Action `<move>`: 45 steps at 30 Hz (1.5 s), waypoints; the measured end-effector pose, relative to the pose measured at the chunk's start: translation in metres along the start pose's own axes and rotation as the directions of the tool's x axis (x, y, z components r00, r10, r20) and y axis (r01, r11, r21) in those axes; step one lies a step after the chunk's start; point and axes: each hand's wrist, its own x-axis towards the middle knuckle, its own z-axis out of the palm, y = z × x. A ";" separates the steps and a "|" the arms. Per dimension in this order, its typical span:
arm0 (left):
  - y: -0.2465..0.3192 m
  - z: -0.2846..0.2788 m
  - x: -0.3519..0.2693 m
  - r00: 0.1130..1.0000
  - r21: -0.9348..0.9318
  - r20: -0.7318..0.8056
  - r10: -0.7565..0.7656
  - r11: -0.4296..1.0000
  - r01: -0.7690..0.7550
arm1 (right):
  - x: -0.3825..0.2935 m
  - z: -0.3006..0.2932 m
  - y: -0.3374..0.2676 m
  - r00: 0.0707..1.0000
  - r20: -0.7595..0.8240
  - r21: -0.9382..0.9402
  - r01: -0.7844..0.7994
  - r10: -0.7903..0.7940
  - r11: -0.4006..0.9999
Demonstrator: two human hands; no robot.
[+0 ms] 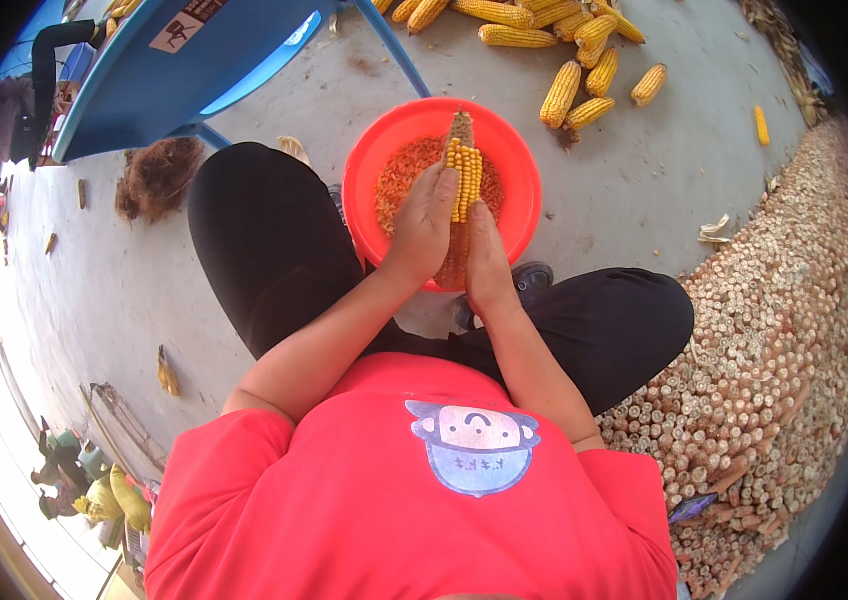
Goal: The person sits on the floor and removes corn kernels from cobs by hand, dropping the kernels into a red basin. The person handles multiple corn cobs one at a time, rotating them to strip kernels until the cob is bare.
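My left hand is wrapped around a partly shelled ear of corn, its thumb lying along the yellow kernels. My right hand grips the same ear from the other side, lower down, with its thumb against the kernel rows. Near the ear's far tip the cob is bare. Below the kernels a reddish, stripped cob length shows between my palms; whether it is a separate cob I cannot tell. Under both hands stands a red plastic basin holding loose orange kernels.
Unshelled corn ears lie on the concrete floor beyond the basin. Stacked bare cobs form a large heap at right, with a phone-like object on it. A blue chair and a clump of corn silk are at left.
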 end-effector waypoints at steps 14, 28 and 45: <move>-0.010 -0.002 0.001 0.998 0.350 -0.039 0.039 0.936 -0.023 | -0.018 0.001 -0.001 0.994 -0.066 -0.166 0.076 -0.088 0.983; -0.005 0.000 0.020 0.985 -0.124 -0.028 -0.172 0.978 0.168 | -0.019 0.003 0.004 1.000 -0.017 -0.075 -0.022 0.020 0.997; -0.012 -0.003 0.017 0.971 -0.066 -0.141 -0.193 0.980 0.186 | -0.017 0.000 0.005 0.999 0.011 -0.064 -0.047 0.048 0.997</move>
